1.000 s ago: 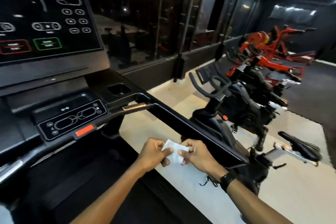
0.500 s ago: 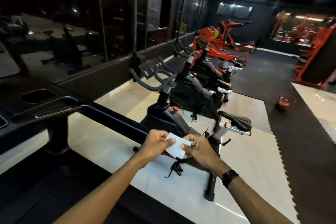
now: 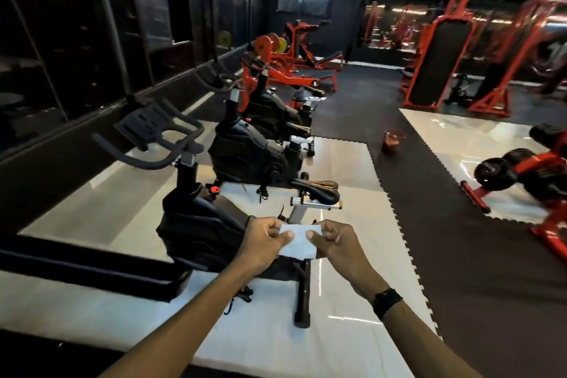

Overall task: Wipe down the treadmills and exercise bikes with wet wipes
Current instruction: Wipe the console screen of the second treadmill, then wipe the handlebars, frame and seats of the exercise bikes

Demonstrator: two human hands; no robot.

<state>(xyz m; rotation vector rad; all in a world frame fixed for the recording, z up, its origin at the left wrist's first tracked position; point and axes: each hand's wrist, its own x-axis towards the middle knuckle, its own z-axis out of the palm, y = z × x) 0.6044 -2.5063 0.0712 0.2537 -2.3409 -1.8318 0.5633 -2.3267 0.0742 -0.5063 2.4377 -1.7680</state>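
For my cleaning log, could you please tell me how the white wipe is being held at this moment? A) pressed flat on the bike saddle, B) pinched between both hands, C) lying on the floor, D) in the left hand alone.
B: the left hand and the right hand each pinch a side of the wipe, held in the air in front of the nearest exercise bike.

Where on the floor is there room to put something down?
The pale floor right of the nearest exercise bike, up to the dark mat, is bare. So is the pale strip left of the bikes, along the glass wall. The bike row itself is crowded. Both hands hold the wipe.
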